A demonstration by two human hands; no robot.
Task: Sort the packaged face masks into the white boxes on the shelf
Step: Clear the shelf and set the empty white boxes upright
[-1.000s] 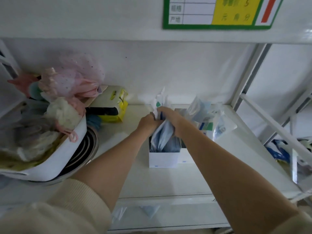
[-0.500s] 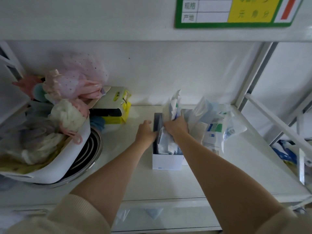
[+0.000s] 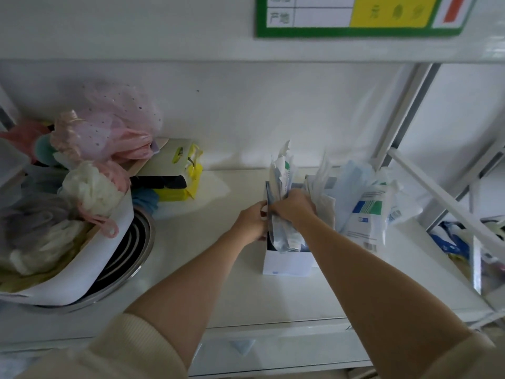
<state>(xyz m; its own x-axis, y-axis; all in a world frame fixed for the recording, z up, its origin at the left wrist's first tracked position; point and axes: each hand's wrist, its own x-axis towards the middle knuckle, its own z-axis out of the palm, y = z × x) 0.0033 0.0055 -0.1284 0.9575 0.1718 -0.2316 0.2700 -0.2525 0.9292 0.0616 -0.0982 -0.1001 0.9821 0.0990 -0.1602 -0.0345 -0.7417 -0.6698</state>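
Left hand (image 3: 252, 222) steadies the box (image 3: 287, 262) at mid-frame, right hand (image 3: 293, 209) grips masks (image 3: 281, 187) half in; a pile (image 3: 366, 212) to their right seems unsorted

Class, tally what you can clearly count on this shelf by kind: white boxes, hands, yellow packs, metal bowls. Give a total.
White boxes: 2, the second mostly hidden
Hands: 2, left, right
Yellow packs: 1
Metal bowls: 1
Total: 6

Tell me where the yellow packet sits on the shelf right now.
In the head view the yellow packet lies at the back of the shelf, left of the white box both hands are working in, beside the tub of bath puffs.
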